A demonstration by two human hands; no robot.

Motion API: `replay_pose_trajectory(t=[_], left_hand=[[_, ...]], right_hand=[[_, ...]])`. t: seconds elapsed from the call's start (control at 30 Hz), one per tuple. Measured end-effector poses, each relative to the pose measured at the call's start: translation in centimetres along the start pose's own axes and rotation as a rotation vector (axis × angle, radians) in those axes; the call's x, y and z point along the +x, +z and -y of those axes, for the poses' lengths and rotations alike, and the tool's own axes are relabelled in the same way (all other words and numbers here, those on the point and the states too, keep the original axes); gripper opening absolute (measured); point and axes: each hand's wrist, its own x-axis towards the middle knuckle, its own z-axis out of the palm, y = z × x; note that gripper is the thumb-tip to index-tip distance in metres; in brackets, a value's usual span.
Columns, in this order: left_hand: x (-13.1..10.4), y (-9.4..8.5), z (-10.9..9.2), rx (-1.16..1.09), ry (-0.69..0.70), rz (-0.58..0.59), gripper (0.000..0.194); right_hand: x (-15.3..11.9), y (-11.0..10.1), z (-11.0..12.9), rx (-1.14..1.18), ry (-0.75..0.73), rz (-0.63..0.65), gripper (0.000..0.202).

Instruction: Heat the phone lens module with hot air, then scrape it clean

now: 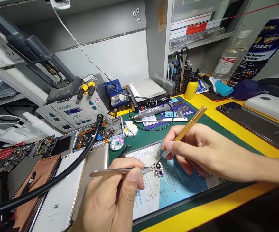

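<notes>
My left hand (115,193) pinches silver tweezers (112,172), whose tips touch the left edge of a small camera module (158,166). The module has a dark round lens and a bluish square part below it. It lies on a worn blue and white printed sheet (182,183). From the right, my right hand (197,148) holds a gold-coloured pen-like tool (191,123) tilted over the sheet. The thin tip of that tool reaches down beside the module's lens.
Phones (59,196) and a thick black hose (76,162) lie at the left. Behind are a soldering station (76,111), a parts tray (100,132), a solder reel (117,143) and a heating plate (146,90). A yellow bottle (191,87) and a dark phone (255,124) are right.
</notes>
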Motion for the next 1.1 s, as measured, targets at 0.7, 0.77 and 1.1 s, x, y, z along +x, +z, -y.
replay_pose_trajectory(t=[0.7,0.77,1.1], left_hand=[[0.1,0.0,-0.3,0.011,0.001,-0.010,0.028],[0.1,0.1,-0.3,-0.001,0.014,-0.020,0.024],[0.0,0.2,-0.2,-0.028,0.038,-0.010,0.025]], right_hand=[[-0.2,0.1,-0.5,-0.043,-0.015,0.056,0.018],[-0.2,0.0,-0.7,-0.078,-0.049,0.063,0.019],[-0.7,0.4,-1.1,-0.199,-0.227,0.032,0.016]])
